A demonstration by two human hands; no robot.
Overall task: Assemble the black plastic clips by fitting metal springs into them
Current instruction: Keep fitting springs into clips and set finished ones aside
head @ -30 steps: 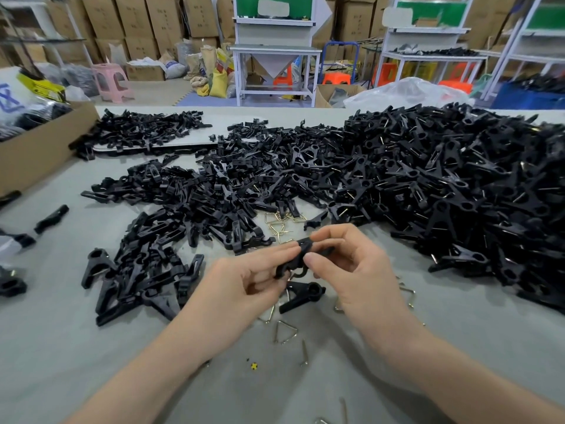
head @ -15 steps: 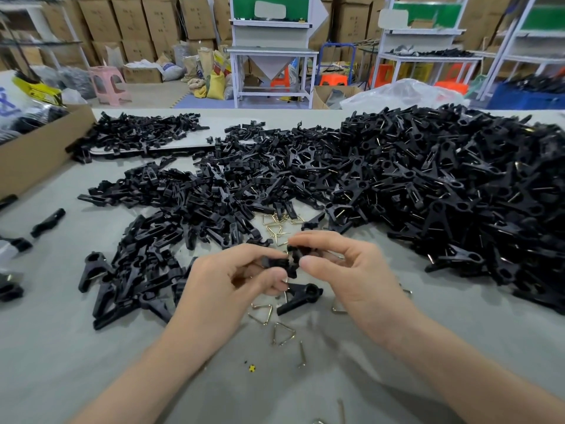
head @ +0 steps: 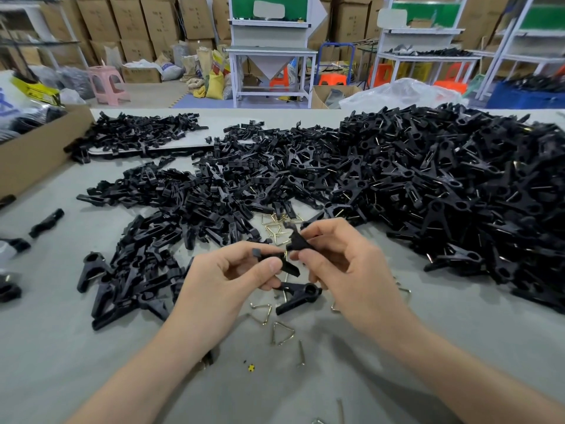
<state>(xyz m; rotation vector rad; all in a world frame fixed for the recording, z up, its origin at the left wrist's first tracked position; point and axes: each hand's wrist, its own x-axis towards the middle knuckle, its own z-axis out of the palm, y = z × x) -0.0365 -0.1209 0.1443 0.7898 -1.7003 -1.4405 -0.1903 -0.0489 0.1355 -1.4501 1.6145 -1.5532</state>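
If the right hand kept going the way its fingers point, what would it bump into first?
Most likely the clip half pinched in the left hand: the right hand, pinching its own clip piece, points leftward at it from close by. Depth is unclear from one view.

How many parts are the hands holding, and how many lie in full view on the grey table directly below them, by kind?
Black plastic clip halves, held (left hand, right hand): 2
Black plastic clip piece on grey table: 1
Gold triangular wire springs: 2
Straight metal wire piece: 1
Total: 6
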